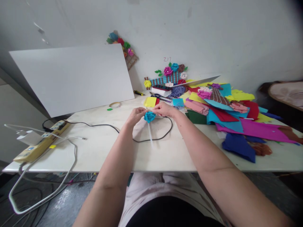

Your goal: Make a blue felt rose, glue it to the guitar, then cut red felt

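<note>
Over the white bench, the left hand and right hand, both pinched nearly closed, grip a blue flower that looks largely shaped but not yet set down.

The blue flower has a matt, crinkled surface, paper or thin cloth; which of the 2 is unclear. The stick below it looks like smooth, translucent plastic, though blurred. The tabletop is hard and smooth with a soft sheen. The large board is smooth and nearly matt. The power strip and the charger are plastic; the black cable and the white cable have smooth, plastic-like jackets. The coloured sheets look soft and matt. The wall is matt and scuffed, the trousers creased cloth.
</note>
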The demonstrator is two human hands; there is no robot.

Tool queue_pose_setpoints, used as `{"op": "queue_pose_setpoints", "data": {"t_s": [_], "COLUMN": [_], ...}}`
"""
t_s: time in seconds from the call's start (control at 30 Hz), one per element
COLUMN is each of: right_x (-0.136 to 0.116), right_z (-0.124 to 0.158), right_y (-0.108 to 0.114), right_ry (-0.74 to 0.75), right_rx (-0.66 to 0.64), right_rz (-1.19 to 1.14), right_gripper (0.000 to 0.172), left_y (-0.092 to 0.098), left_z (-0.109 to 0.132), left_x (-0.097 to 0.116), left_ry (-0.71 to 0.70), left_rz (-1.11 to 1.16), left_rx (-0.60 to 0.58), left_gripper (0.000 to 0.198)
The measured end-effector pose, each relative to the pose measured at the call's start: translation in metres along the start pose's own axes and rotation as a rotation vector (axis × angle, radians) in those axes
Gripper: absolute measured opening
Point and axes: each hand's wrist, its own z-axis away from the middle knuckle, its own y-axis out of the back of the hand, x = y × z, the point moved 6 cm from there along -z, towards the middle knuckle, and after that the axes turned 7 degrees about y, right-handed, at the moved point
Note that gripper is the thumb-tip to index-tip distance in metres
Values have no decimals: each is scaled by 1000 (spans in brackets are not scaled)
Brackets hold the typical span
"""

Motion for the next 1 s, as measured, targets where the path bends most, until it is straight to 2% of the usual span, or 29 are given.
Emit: {"op": "queue_pose_setpoints", "data": {"t_s": [0.33, 0.57, 0.8, 0.9, 1.0], "right_x": [-2, -6, -8, -9, -10], "right_z": [-3, -12, -17, -17, -16], "right_y": [1, 5, 5, 6, 8], "right_ry": [47, 214, 277, 299, 299], "right_rx": [-27, 121, 222, 241, 268], "right_rz": [98, 217, 256, 256, 258], "right_gripper": [31, 23, 23, 24, 24], "left_y": [2, 3, 8, 7, 3], "left_z": [1, 3, 3, 2, 1], "left_x": [3, 6, 8, 4, 2], "left_ry": [-19, -51, -126, -95, -77], "left_rz": [-53, 27, 301, 401, 431], "left_rx": [25, 44, 36, -26, -120], "left_gripper": [34, 37, 51, 61, 55]}}
